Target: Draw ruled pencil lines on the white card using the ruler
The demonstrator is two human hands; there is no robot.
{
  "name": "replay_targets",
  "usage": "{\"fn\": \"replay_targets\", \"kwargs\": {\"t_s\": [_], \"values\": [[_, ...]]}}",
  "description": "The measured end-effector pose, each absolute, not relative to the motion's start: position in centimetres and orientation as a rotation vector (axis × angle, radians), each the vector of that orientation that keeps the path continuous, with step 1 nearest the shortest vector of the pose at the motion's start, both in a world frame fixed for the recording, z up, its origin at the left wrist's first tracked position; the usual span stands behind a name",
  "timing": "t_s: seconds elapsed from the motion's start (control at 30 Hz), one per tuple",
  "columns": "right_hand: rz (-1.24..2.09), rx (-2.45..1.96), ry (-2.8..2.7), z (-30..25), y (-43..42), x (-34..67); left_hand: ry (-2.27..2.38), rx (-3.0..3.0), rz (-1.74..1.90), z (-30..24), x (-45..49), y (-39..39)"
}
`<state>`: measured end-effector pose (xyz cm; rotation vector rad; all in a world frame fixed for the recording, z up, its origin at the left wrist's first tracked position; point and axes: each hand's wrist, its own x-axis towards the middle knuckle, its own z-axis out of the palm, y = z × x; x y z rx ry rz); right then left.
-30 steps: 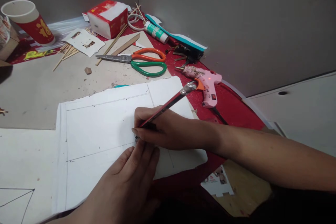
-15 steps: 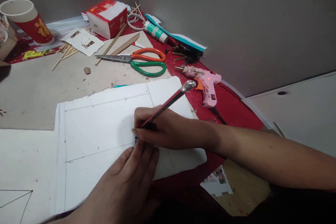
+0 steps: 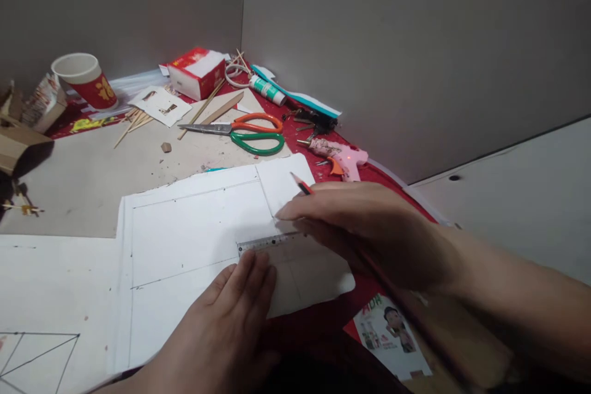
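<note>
My left hand [image 3: 231, 301] lies with its fingers stretched out on a white sheet of board [image 3: 166, 228], the fingertips pressing the near edge of a small clear ruler [image 3: 258, 245]. The ruler lies along a pencil line near the sheet's middle. My right hand [image 3: 364, 221] is closed around a pencil [image 3: 303, 187] with a red and black body. Its sharpened tip points up and to the left, off the sheet. The fingers hide the pencil's middle. Thin pencil lines and dots form a large rectangle on the sheet.
Scissors [image 3: 256, 132] with orange and green handles lie beyond the sheet. A pink glue gun [image 3: 344, 159] is behind my right hand. At the back stand a paper cup [image 3: 87, 83] and a red tissue pack [image 3: 197, 74]. A glue tube [image 3: 266, 90] lies near the wall.
My right hand has lifted away from the ruler and moved right, turning the pencil tip up. The ruler is now uncovered. My left hand stays in place; the view has tilted up slightly.
</note>
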<state>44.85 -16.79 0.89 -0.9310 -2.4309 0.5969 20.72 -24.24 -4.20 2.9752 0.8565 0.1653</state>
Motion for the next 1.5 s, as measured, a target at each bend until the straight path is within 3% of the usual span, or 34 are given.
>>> {"fn": "replay_targets", "kwargs": {"t_s": [0.07, 0.33, 0.8, 0.97, 1.13, 1.27, 1.5], "values": [[0.344, -0.941, -2.498, 0.2, -17.9, 46.5, 0.847, 3.007, 0.143, -3.9, 20.7, -24.2], [0.232, -1.174, -2.588, -4.2, -21.4, 50.6, 0.86, 3.032, 0.083, -3.7, 20.2, -24.9], [0.447, -1.24, -2.515, -2.5, -23.6, 51.1, 0.841, 2.903, 0.073, -3.9, 19.5, -25.2], [0.476, -1.19, -2.43, -2.5, -25.1, 51.6, 0.912, 2.773, 0.379, -3.5, 19.1, -25.1], [0.388, -1.26, -2.108, -2.4, -26.3, 50.8, 1.268, 2.048, 0.942, -1.0, 18.2, -24.1], [0.463, -1.319, -1.868, -2.1, -26.3, 46.1, 1.303, 1.277, 0.863, 1.7, 19.3, -23.1], [0.68, -0.984, -1.976, -2.5, -25.3, 39.2, 1.309, 1.094, 0.813, 3.2, 19.1, -20.8]]}}
